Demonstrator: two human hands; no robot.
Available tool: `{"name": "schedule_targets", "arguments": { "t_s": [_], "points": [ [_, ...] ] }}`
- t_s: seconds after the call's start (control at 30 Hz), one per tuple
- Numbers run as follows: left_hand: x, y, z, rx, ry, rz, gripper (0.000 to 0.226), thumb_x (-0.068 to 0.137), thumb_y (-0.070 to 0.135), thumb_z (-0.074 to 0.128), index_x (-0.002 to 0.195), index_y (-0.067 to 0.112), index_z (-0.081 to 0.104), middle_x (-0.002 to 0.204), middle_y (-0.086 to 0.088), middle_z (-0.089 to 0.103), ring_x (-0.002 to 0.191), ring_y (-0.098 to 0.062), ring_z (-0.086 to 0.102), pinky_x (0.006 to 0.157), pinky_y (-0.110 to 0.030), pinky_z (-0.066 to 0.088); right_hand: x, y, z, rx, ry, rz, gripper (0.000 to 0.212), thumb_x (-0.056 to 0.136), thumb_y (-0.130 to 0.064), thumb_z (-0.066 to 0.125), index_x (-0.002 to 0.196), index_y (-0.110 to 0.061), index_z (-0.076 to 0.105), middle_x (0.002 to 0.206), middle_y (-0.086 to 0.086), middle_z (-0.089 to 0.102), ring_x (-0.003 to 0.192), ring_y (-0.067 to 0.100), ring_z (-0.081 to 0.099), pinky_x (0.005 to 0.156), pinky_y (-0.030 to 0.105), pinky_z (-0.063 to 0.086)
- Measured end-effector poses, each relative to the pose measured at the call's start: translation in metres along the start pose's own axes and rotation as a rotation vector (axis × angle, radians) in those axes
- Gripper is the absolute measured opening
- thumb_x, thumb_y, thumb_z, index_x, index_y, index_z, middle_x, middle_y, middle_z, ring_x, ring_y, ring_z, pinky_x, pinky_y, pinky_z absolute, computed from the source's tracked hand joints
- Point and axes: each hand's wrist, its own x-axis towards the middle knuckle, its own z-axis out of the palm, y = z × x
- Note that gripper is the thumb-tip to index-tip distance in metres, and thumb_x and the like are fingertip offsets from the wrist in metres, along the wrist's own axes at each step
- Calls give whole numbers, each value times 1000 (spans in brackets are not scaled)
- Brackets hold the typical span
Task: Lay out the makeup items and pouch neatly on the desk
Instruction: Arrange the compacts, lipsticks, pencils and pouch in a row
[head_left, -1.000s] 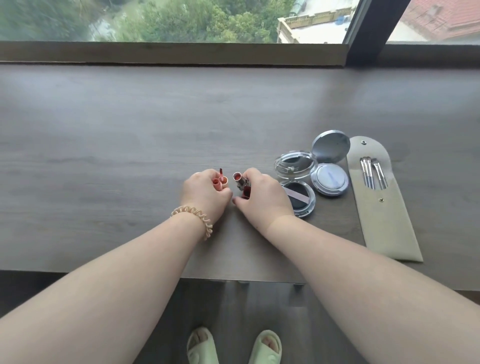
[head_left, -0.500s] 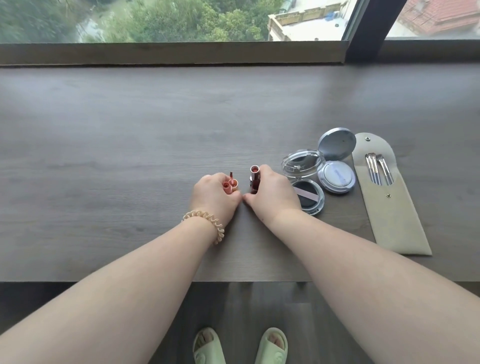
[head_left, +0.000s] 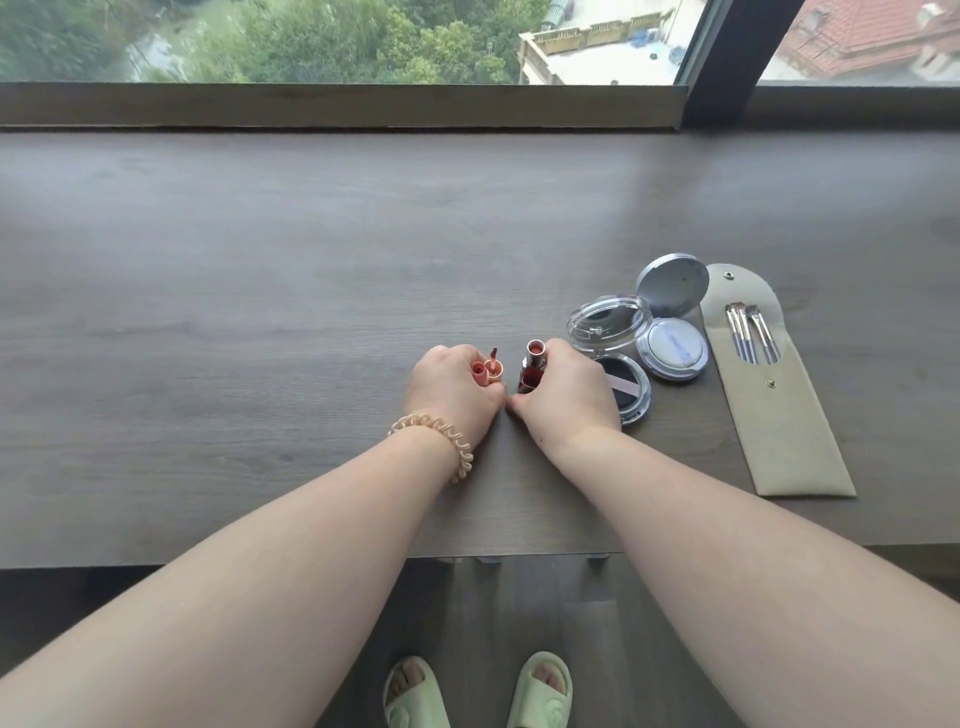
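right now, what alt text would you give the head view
Two bare hands rest on a grey wooden desk by a window: the left hand holds small pink lip tubes, the right hand a dark red lip tint. Right of them lie two open compacts and a beige brush pouch.

left hand (head_left: 452, 387) holding lip tubes (head_left: 487, 369), right hand (head_left: 563, 392) gripping red bottle (head_left: 531, 370)

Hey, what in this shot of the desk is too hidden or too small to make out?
Head view:
- Dark round compact: near side hidden behind the right hand.
- Pink tubes: bodies hidden inside the left hand.
- Brushes: lower ends hidden inside the pouch.
- Print on the cushion compact: too small to read.
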Motion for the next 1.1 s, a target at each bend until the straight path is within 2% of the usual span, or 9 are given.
{"name": "schedule_targets", "arguments": {
  "t_s": [0.17,0.3,0.5,0.63,0.83,0.9,0.97,1.03,1.1],
  "points": [
    [-5,10,10,-16,-15,5,17,77,27,66,92,19,69,96,-4,62,93,-18,58,73,-17,32,-6,12,-7,-6,2,52,23,74,-19,70,83,-21,49,80,-4,60,85,23,61,67,28,43],
    [-9,18,17,-17,-10,18,16,78,28,64,88,17,69,93,-5,62,91,-19,58,71,-19,33,-9,16,-8,22,30,61,17,78,-20,65,88,-19,51,89,3,66,87,26,61,68,32,46],
    [-11,21,20,18,11,35,18,80,28,62,89,14,69,88,-4,57,89,-21,57,71,-22,34,-13,18,-12,36,33,55,24,76,-18,67,95,-18,53,92,3,66,89,26,61,66,30,43],
    [-13,21,21,28,25,22,20,80,31,63,88,13,68,85,-3,52,87,-23,57,71,-23,37,-18,20,-17,63,32,47,37,73,-18,69,106,-20,52,97,1,66,92,25,61,68,29,44],
    [-15,21,19,-14,11,-13,28,75,30,69,99,16,65,102,-6,59,95,-21,58,76,-23,39,-30,29,-31,118,36,-18,78,64,-28,81,131,-22,41,113,4,62,106,22,58,81,28,44],
    [-18,19,16,-24,-6,-31,43,72,28,72,112,18,60,109,-6,58,101,-21,57,81,-24,40,-41,33,-34,201,82,-92,79,62,-30,82,131,-25,42,94,3,64,93,17,60,82,26,45],
    [-24,16,9,-59,-33,-37,63,69,27,75,127,21,50,115,-4,54,105,-18,54,87,-26,41,-55,37,-36,259,151,-208,65,65,-34,78,122,-28,48,66,-4,54,68,9,55,70,20,44],
    [-35,11,-1,-116,-60,-16,79,67,30,76,136,27,38,116,2,48,101,-13,51,89,-25,41,-68,38,-35,274,226,-323,48,67,-42,68,110,-28,52,55,-9,43,56,7,47,59,12,38],
    [-51,1,-15,-166,-67,-1,86,66,35,73,139,33,29,116,5,45,98,-14,54,92,-30,45,-79,29,-30,268,250,-419,37,67,-46,57,99,-26,55,54,-11,39,52,5,45,54,12,35]
  ]
}}
